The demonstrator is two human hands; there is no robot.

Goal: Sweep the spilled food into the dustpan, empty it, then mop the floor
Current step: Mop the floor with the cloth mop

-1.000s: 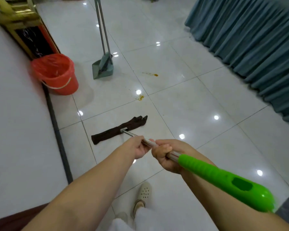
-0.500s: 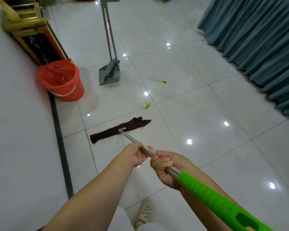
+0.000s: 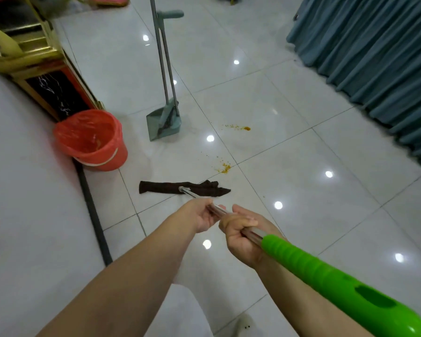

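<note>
Nearest the camera, the mop's green grip [image 3: 338, 285] is seen running up toward the lower right, and its metal shaft [image 3: 219, 210] is held by both hands. The right hand [image 3: 241, 237] is wrapped round the shaft just ahead of the green grip, fingers curled firmly; the left hand [image 3: 199, 215] is closed on the shaft a little further down, close beside the right. The dark mop cloth [image 3: 180, 187] is laid flat on the white tiled floor [image 3: 301, 215], just short of the nearer patch of yellow-orange residue [image 3: 224, 168]. A second, smaller smear [image 3: 241, 127] is seen farther off. The dustpan with its broom [image 3: 164, 122] is stood upright beyond, and the red-lined bin [image 3: 90, 139] is set to the left against the wall base. Mopping is judged to be the step in hand. It is best done if the cloth is pushed forward flat over the near patch, with steady downward pressure kept through the shaft, and the crumbs are drawn together rather than scattered before the far smear is reached.
</note>
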